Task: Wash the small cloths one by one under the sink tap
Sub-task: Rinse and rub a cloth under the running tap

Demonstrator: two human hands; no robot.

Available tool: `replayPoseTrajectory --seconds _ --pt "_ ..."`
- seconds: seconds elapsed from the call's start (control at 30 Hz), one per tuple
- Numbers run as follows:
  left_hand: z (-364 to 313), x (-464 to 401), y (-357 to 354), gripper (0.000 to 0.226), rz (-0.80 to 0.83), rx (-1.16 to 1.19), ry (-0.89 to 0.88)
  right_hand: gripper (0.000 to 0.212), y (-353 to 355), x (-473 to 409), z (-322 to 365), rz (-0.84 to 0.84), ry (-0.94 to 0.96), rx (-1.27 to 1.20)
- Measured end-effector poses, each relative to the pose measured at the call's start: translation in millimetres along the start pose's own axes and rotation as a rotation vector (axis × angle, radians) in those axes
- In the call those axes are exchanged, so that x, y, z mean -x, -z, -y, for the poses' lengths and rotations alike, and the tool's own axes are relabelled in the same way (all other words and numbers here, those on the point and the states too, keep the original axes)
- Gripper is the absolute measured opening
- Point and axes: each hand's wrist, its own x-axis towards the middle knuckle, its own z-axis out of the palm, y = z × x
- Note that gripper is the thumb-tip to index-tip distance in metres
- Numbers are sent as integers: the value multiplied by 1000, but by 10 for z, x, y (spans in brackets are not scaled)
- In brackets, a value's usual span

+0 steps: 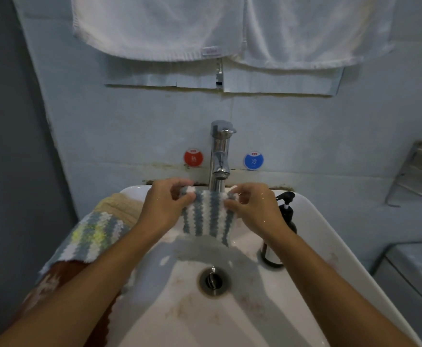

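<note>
At nine o'clock of the white ceramic sink basin (312,236), a pile of waiting knitted cloths (97,236) drapes over the rim: a beige one, a blue, white and yellow striped one, a rust-brown one lower down. My left hand (162,209) pinches the left top corner of the small grey-blue and white striped cloth (208,216), fingers curled on it. The cloth hangs stretched flat just under the spout of the chrome mixer tap (220,151), at twelve o'clock of the round metal drain (214,280). My right hand (252,209) pinches the other top corner the same way. At three o'clock stands a black pump soap bottle (283,221).

I judge this cloth is mid-rinse; I cannot tell whether water is running. Next, I should rub it, wring it out, and set it apart from the pile.
</note>
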Motion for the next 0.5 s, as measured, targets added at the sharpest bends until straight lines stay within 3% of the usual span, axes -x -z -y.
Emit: replayPoseTrajectory --seconds 0.13,0.23,0.37,0.5 --pt "-8 36 5 10 -50 -245 -172 11 -16 32 40 -2 129 106" --pt "12 16 11 6 -46 -330 -189 13 -26 15 39 42 108 74" --pt "-95 41 -28 19 90 -93 -21 27 -46 39 25 172 -57 -268" --pt "-57 110 -99 24 133 3 27 29 -109 62 -16 205 -109 -301"
